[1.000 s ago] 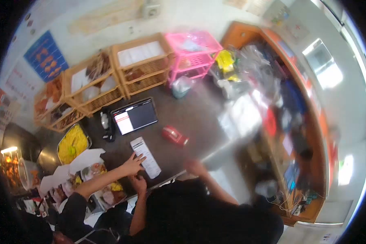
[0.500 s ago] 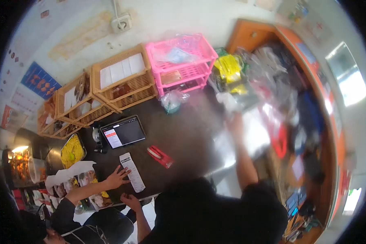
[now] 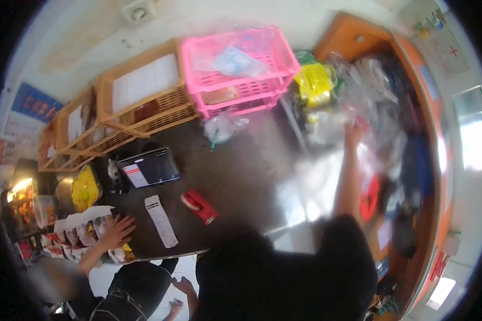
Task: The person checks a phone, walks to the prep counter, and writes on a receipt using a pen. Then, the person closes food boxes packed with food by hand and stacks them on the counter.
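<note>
My right hand (image 3: 353, 132) reaches over the clear plastic bags (image 3: 365, 96) at the right, beside yellow packets (image 3: 314, 84); blur hides its fingers. Low in the view, my left hand (image 3: 184, 287) hangs below the counter edge, loosely bent with fingers apart and nothing visible in it. A long printed receipt (image 3: 162, 222) lies on the dark counter (image 3: 241, 176), left of a red tape dispenser (image 3: 199, 207). The tablet (image 3: 151, 168) stands behind the receipt.
A co-worker's hand (image 3: 118, 232) spreads over food boxes (image 3: 85, 232) at the left. Wicker trays (image 3: 144, 120), a pink rack (image 3: 241, 85) and a small bag-lined cup (image 3: 221, 128) line the back. An orange wooden shelf (image 3: 431, 160) borders the right.
My right hand has moved from the counter's front edge up and right to the plastic bags. My left hand has dropped lower, and the co-worker's hand has left the receipt for the boxes.
</note>
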Tool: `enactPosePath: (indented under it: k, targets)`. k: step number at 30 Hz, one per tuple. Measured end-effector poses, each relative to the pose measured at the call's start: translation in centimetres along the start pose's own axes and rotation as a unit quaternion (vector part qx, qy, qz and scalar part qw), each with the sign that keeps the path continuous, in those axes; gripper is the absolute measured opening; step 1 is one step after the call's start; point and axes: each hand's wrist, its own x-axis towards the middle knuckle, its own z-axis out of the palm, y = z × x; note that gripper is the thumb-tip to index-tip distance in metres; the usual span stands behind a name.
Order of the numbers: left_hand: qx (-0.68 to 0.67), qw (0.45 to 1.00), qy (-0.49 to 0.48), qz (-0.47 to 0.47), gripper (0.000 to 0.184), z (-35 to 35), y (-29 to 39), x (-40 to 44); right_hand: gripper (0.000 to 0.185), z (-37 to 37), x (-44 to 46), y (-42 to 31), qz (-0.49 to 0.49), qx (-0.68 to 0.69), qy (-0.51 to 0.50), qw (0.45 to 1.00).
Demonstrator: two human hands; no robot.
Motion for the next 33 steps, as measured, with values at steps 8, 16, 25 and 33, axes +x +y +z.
enactPosePath:
  k: [8, 16, 25, 33]
  targets:
    - [0.015, 0.993, -0.101, -0.055, 0.062, 3.1, -1.0, 1.3, 0.037, 0.6, -4.5, -15.4, -0.139, -0.146, 0.244, 0.949]
    - [-0.078, 0.987, -0.139, -0.036, 0.07, 0.6, 8.0, 2.1, 0.03, 14.1, -17.2, -32.1, -0.273, 0.127, -0.123, 0.946]
    - [-0.073, 0.977, -0.079, -0.182, 0.067, -1.7, 0.9, -4.2, 0.011, 17.7, -13.3, -29.0, -0.001, 0.43, -0.279, 0.859]
    - [-0.259, 0.856, -0.229, -0.386, 0.06, 1.3, -8.9, -9.1, 0.006, 9.9, -12.3, -27.6, 0.079, 0.516, -0.318, 0.792]
